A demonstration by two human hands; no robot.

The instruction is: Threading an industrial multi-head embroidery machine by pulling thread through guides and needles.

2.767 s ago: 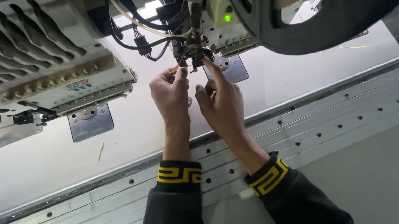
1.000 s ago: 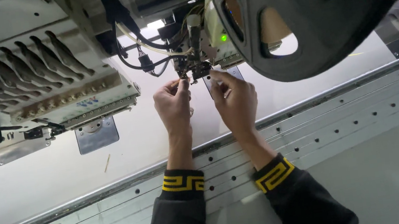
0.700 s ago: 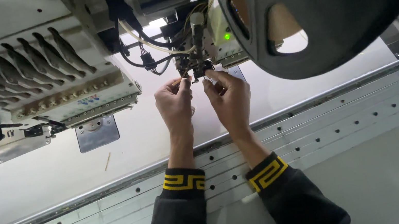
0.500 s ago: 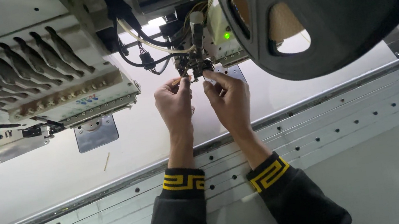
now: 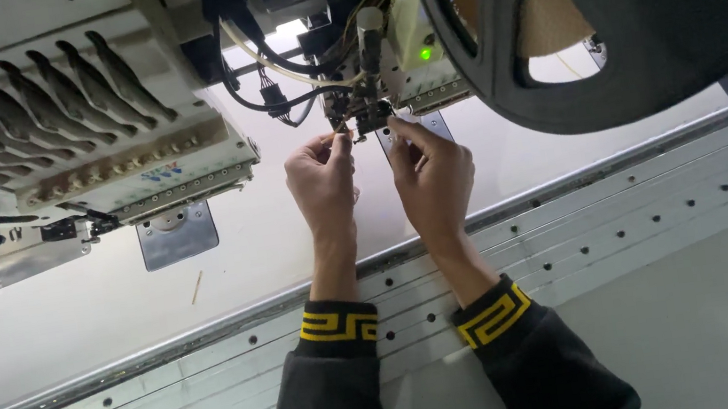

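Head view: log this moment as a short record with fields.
setting: white machine table with a metal rail along its edge
left hand: fingertips pinched at the small metal part under the machine head
right hand: fingertips at the same part, from the other side
overhead: big black reel, black cables, green light
left of hands: row of levers
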